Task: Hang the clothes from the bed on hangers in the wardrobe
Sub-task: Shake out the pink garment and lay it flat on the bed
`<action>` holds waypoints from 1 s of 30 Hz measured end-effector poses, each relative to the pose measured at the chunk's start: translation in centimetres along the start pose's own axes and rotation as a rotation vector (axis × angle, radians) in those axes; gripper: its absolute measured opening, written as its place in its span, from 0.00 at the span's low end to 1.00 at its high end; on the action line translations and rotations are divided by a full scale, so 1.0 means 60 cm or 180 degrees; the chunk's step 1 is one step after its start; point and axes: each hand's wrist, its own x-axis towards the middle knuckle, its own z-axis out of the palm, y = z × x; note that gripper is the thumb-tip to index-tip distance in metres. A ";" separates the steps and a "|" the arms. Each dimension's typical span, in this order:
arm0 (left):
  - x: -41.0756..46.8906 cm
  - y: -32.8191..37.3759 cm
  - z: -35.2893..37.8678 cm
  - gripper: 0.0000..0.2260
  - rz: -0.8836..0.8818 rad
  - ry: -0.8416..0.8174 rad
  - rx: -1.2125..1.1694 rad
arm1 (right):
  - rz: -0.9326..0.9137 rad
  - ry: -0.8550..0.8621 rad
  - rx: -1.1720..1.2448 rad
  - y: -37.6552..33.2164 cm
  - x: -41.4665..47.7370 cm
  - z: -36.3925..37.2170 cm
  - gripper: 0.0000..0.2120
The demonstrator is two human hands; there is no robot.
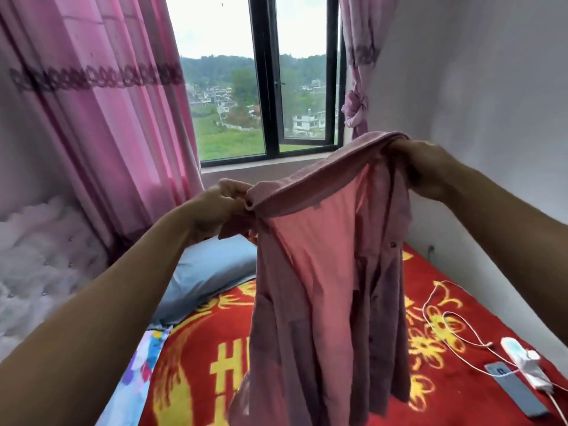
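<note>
While the left hand [222,205] and the right hand [421,167] gripped the pink shirt [322,287] by its collar above the bed [196,348] at six o'clock, no hanger showed. Hanging it seemed not yet begun.

The bed [138,364] carries a red blanket [461,385] with yellow flowers, a grey-blue pillow [212,272] at its head, and a white charger [521,356] with its cable [430,309] beside a dark phone [513,392].

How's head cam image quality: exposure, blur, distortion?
Head view: sky through the window blown out; pink shirt backlit, its lower hem blurred; wide-angle bowing on the curtain; left hand and right hand gripping the collar look fairly sharp.
</note>
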 end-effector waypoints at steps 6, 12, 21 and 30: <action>0.018 -0.174 -0.024 0.08 -0.0921 -0.0152 0.2036 | 0.0691 -0.0729 -0.0369 0.168 -0.028 -0.013 0.10; -0.001 -0.313 0.022 0.14 -0.2112 0.0452 0.2424 | 0.1460 -0.1035 -0.0780 0.331 -0.069 0.000 0.05; 0.038 -0.282 0.002 0.21 -0.0544 0.1364 0.0750 | 0.1740 -0.2662 -0.3011 0.471 -0.107 0.035 0.13; 0.071 -0.200 -0.033 0.16 -0.0210 0.0815 -0.0254 | 0.0694 -0.1335 -0.2265 0.414 0.024 0.109 0.23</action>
